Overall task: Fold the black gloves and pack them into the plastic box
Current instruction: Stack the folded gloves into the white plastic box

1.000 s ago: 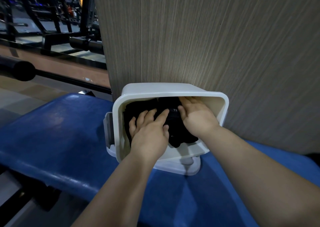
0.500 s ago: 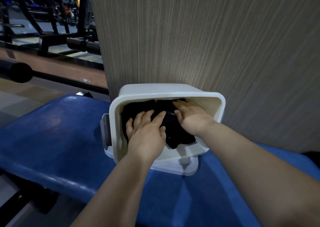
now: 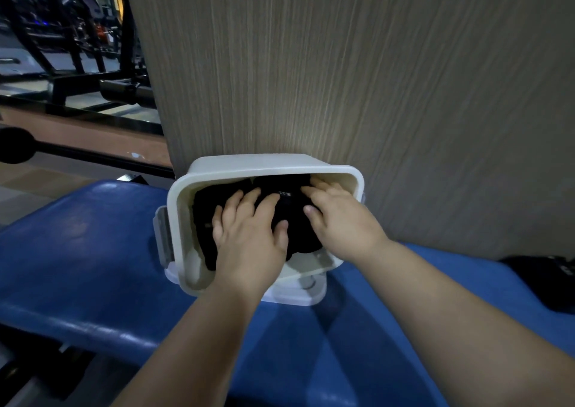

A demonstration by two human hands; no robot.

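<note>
A white plastic box (image 3: 267,165) stands on a blue padded bench, tipped with its opening toward me and its back against a wood-grain wall. Black gloves (image 3: 289,210) fill the inside. My left hand (image 3: 249,235) lies flat on the gloves at the left, fingers spread and straight. My right hand (image 3: 339,216) presses on them at the right, fingers reaching deep into the box. Both hands hide much of the gloves.
The box's clear lid (image 3: 295,291) lies under it on the blue bench (image 3: 77,251). A black item (image 3: 541,279) lies on the bench at the far right. The wood-grain wall (image 3: 342,80) rises right behind the box. Gym equipment (image 3: 77,48) stands at the back left.
Both hands stay pressed on the gloves inside the box; the left hand's fingers have spread a little. The box holds its place.
</note>
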